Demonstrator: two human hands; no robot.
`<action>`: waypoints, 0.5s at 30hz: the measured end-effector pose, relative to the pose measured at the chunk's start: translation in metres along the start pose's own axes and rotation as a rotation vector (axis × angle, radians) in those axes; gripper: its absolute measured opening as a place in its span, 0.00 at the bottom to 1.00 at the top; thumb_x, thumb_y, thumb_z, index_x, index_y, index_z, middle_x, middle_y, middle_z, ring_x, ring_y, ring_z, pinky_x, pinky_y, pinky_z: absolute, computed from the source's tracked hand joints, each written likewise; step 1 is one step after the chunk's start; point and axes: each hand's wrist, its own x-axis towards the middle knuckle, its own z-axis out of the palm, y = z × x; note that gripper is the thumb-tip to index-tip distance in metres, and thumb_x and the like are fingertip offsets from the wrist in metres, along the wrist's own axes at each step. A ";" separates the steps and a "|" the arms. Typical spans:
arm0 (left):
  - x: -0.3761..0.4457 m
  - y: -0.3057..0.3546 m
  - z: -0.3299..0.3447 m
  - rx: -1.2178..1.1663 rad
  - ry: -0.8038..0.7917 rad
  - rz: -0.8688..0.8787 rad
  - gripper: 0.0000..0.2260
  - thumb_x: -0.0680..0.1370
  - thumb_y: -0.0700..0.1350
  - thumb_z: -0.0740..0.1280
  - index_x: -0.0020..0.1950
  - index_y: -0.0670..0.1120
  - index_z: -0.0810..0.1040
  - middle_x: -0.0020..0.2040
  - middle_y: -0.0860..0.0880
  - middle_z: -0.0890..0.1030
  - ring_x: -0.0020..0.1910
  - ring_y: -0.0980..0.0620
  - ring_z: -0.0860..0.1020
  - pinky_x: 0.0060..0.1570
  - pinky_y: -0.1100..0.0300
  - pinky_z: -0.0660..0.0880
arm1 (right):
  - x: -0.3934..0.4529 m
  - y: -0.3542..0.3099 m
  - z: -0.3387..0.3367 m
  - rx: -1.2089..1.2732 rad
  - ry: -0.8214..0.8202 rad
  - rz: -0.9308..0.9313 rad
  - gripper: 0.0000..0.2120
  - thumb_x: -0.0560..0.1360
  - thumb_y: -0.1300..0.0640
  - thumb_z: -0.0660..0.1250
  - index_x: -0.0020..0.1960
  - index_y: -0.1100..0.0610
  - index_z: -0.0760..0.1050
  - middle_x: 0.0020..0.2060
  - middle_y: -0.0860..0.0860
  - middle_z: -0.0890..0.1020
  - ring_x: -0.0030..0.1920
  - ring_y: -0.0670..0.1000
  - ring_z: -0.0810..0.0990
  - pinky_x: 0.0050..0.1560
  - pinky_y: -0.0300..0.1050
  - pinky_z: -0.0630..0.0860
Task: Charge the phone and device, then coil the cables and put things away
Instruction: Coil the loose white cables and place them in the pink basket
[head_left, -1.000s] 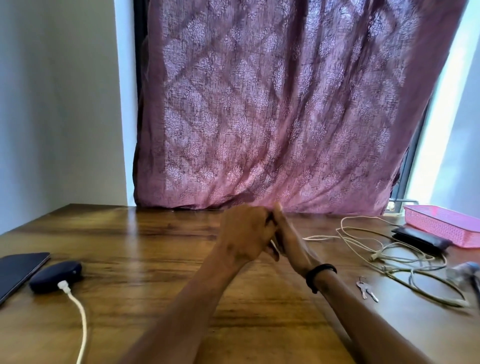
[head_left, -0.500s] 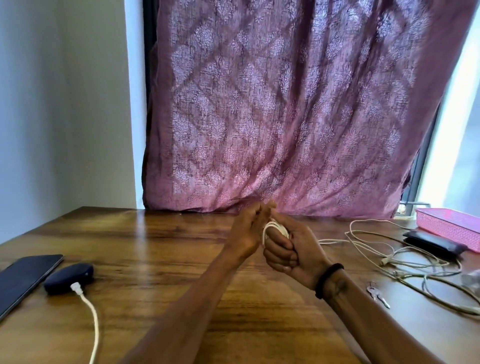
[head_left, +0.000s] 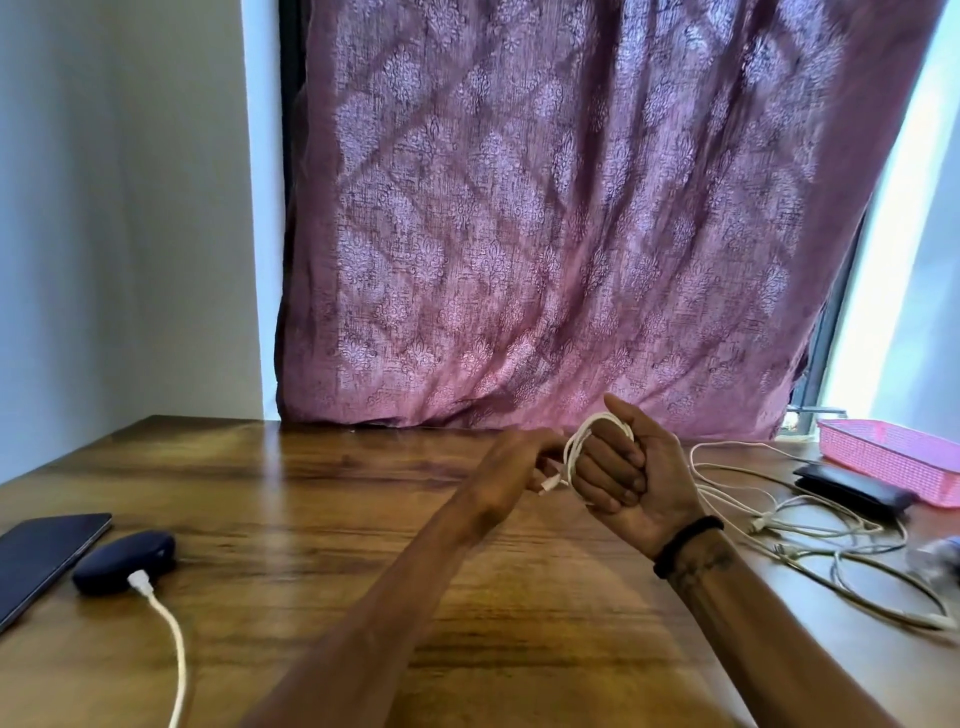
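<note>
At the far left of the wooden tabletop (head_left: 322, 499) my phone (head_left: 39, 556) lies flat with its dark screen up, and just beside it, touching or nearly so, sits the dark blue oval device (head_left: 122, 558). A white charging cable (head_left: 169, 649) is plugged into the near side of the device and runs toward me off the bottom edge. Toward the middle, my left hand (head_left: 511, 462) is raised above the tabletop with its back to me, fingers curled in, pinching the white plug end of a cable coil (head_left: 576, 452) at its fingertips. Right against it, my right hand (head_left: 631, 475) is closed in a fist, palm turned toward me, and the white loops of that coil are wound around its curled fingers; a black band (head_left: 685, 540) circles the wrist. From behind the right hand a strand of the same pale cord trails away to the loose cables (head_left: 826, 535) lying tangled on the tabletop further right. Beyond that tangle a black case (head_left: 852, 486) lies flat, touching the front edge of a pink basket (head_left: 898, 452) at the far right. A mauve patterned curtain (head_left: 545, 208) hangs behind everything.
</note>
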 end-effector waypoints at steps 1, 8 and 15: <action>-0.001 0.001 -0.001 0.001 -0.009 -0.014 0.15 0.85 0.45 0.59 0.47 0.46 0.84 0.34 0.54 0.80 0.37 0.55 0.73 0.38 0.62 0.70 | 0.000 0.000 -0.003 -0.004 0.002 0.007 0.31 0.87 0.48 0.53 0.25 0.52 0.57 0.17 0.49 0.54 0.18 0.48 0.49 0.21 0.42 0.46; 0.002 -0.015 -0.004 0.328 0.008 0.245 0.13 0.84 0.46 0.65 0.40 0.53 0.78 0.30 0.59 0.74 0.32 0.64 0.70 0.35 0.65 0.66 | 0.002 0.006 -0.016 -0.028 0.055 0.051 0.32 0.87 0.47 0.56 0.25 0.53 0.59 0.16 0.50 0.56 0.16 0.49 0.52 0.19 0.41 0.51; 0.006 -0.037 0.005 0.934 0.229 0.473 0.18 0.86 0.53 0.50 0.47 0.46 0.74 0.43 0.47 0.79 0.44 0.44 0.75 0.49 0.43 0.73 | 0.005 0.018 -0.007 -0.134 0.308 -0.101 0.31 0.83 0.49 0.64 0.23 0.53 0.60 0.14 0.48 0.61 0.13 0.45 0.59 0.18 0.36 0.52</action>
